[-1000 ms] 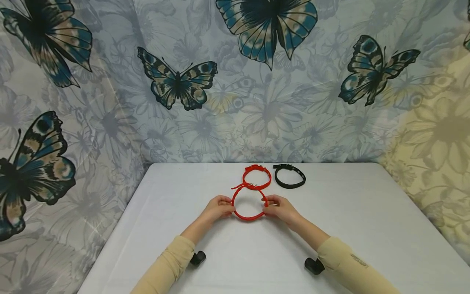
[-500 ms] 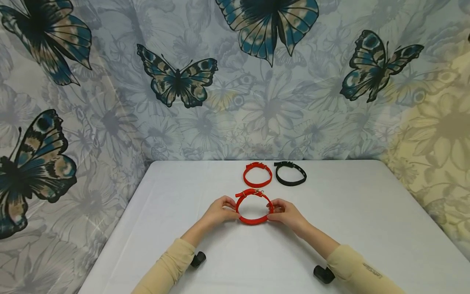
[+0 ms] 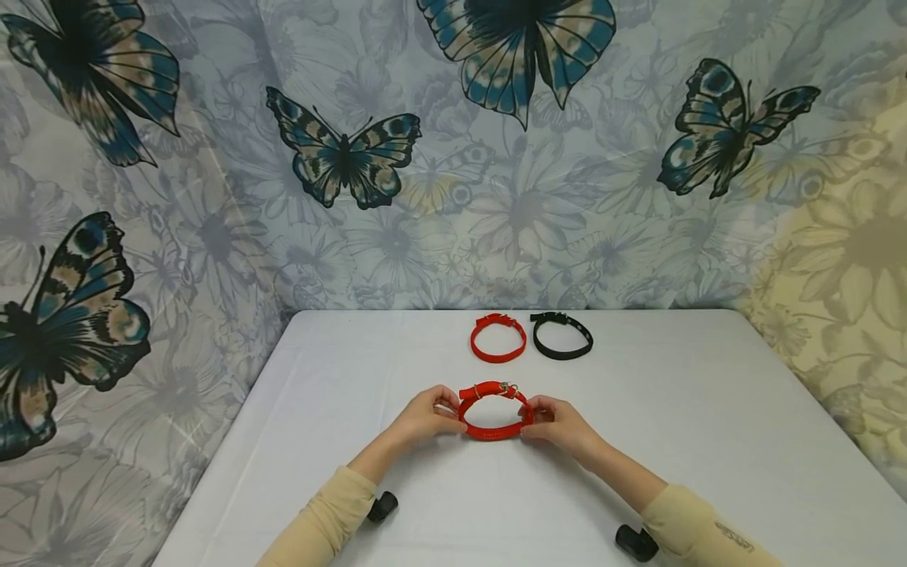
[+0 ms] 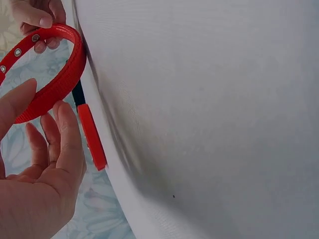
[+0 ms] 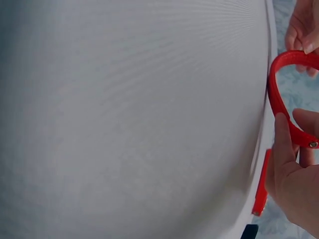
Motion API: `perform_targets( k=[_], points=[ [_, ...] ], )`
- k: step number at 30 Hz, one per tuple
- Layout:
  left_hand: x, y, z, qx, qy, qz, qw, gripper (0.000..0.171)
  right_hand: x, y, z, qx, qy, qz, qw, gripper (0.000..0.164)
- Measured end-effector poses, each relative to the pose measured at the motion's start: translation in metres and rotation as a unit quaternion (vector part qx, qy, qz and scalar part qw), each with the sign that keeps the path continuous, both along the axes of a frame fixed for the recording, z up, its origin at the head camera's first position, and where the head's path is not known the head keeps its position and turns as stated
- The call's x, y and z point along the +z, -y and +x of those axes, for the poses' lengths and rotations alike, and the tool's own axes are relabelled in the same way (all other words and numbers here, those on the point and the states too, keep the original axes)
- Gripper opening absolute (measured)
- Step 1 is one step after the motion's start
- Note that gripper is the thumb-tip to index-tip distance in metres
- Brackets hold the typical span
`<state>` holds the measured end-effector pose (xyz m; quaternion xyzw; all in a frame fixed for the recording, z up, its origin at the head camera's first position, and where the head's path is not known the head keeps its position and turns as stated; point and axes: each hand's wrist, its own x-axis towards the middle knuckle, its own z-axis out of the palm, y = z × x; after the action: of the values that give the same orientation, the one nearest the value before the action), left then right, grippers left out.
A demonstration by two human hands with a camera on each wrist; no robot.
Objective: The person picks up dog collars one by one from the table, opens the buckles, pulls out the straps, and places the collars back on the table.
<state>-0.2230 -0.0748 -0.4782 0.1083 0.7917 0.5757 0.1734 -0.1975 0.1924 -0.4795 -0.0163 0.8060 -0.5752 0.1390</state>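
A red buckled collar (image 3: 494,433) with metal eyelets forms a closed loop between both hands, low over the middle of the table. On its left side, my left hand (image 3: 430,415) pinches the band between thumb and fingers. My right hand (image 3: 560,425) pinches the opposite side the same way. The buckle and strap end (image 3: 489,389) face the far side of the table. In the left wrist view the collar's band (image 4: 70,69) shows its row of eyelets, and the right wrist view shows the band (image 5: 277,94) curving between the two hands.
Behind the hands, a second red collar (image 3: 498,357) lies looped on the white table (image 3: 340,354), with a black collar (image 3: 563,354) just right of it. A butterfly-patterned cloth (image 3: 496,236) hangs behind the table. Black wrist devices (image 3: 383,506) sit at the sleeves.
Both hands have drawn the held collar toward the person and slightly right, away from the red collar behind it. It has tilted flatter, its buckle side lower.
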Motion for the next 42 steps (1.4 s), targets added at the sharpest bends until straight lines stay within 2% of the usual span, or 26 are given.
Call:
perform_targets(
  k=[5,12,28,34,42],
  points=[
    [0.000,0.000,0.003,-0.004,-0.001,-0.006,1.0000,0.030,-0.001,-0.002,0.002,0.010,-0.011,0.016,1.000,0.026],
    [-0.003,0.001,0.007,-0.004,-0.002,0.011,0.9999,0.030,-0.007,-0.005,0.004,0.022,-0.018,0.019,0.999,0.025],
    [-0.001,0.001,0.012,-0.006,-0.043,-0.007,0.9990,0.032,-0.006,-0.005,0.006,0.034,-0.022,0.023,0.999,0.022],
    [-0.002,0.001,0.011,-0.005,-0.064,-0.004,0.9979,0.032,-0.007,-0.004,0.004,0.039,-0.032,0.024,0.998,0.021],
    [0.000,0.002,0.008,-0.001,-0.062,-0.008,0.9981,0.029,-0.004,-0.002,0.003,0.033,-0.033,0.026,0.999,0.021]
  ],
)
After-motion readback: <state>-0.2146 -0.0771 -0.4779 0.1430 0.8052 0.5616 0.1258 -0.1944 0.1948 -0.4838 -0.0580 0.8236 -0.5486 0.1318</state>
